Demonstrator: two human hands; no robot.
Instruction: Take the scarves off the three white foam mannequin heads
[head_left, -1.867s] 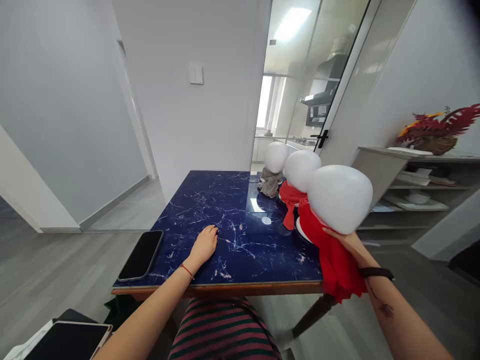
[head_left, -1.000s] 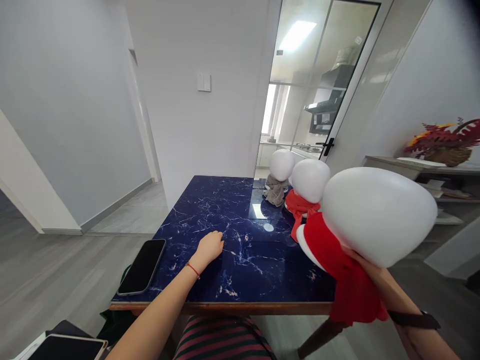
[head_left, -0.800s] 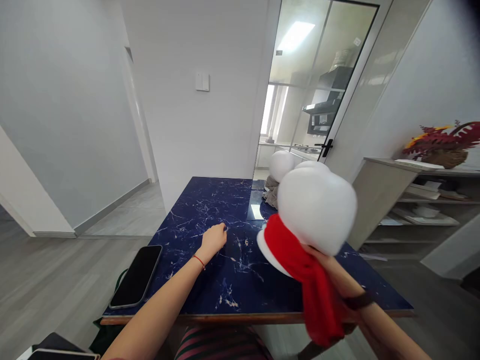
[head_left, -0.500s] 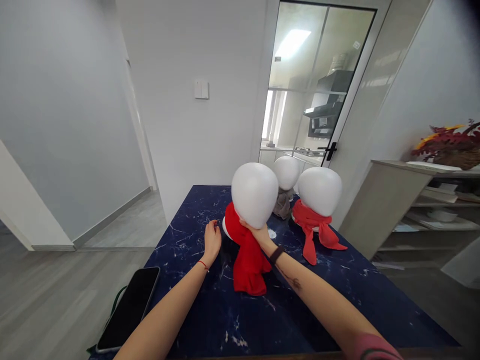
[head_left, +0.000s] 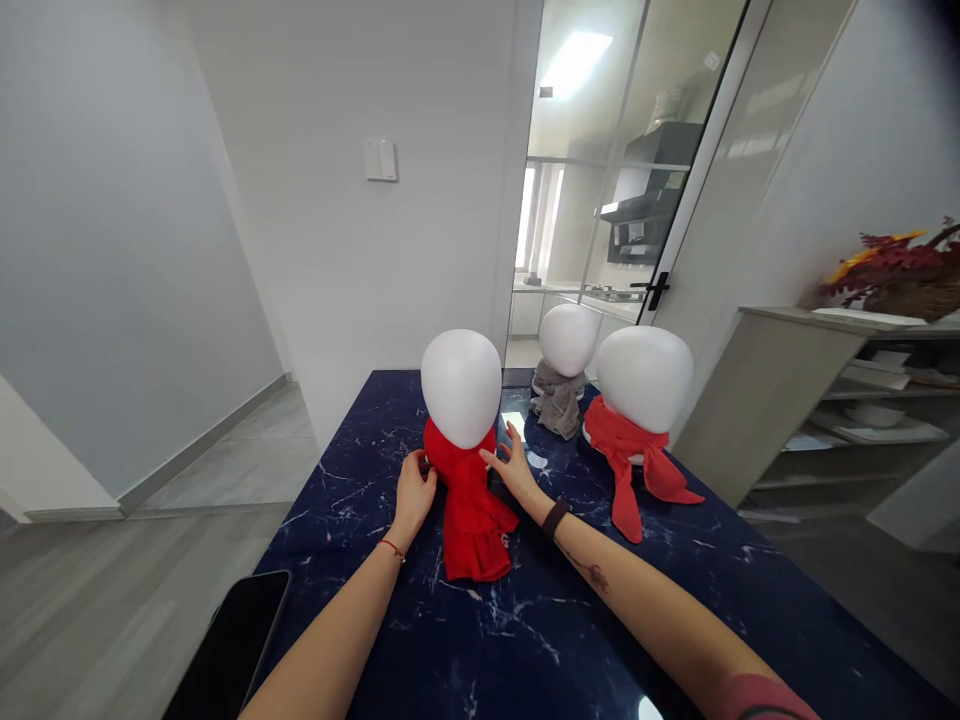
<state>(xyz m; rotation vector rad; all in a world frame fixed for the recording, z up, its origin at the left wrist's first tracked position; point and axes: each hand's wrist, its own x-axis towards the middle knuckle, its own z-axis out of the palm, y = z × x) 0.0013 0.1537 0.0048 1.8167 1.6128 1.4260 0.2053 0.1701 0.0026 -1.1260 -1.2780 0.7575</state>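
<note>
Mannequin head [head_left: 461, 388]: carried over from the right side of the table [head_left: 480, 640], now standing upright to the left of the other two, apart from both; judged set down, with the carrying apparently over.
Red scarf [head_left: 471, 500]: wrapped round this head's neck, loose length hanging down the front to the tabletop.
Right hand [head_left: 519, 474]: no longer clasped under the head; fingers spread apart just right of the scarf; thumb very near the cloth, contact hard to make out.
Left hand [head_left: 414, 494]: shifted in from the bare tabletop to the scarf's left side, fingers bent; tips partly hidden, so cannot tell whether gripping or merely resting.
Grey-scarfed head [head_left: 568, 340]: left standing at the back right, partly overlapped by the coral-scarfed head [head_left: 645, 376].
Base: mostly hidden behind cloth and left fingers.
Phone [head_left: 229, 645]: cut off at the lower frame edge.
Near table edge: out of view.
</note>
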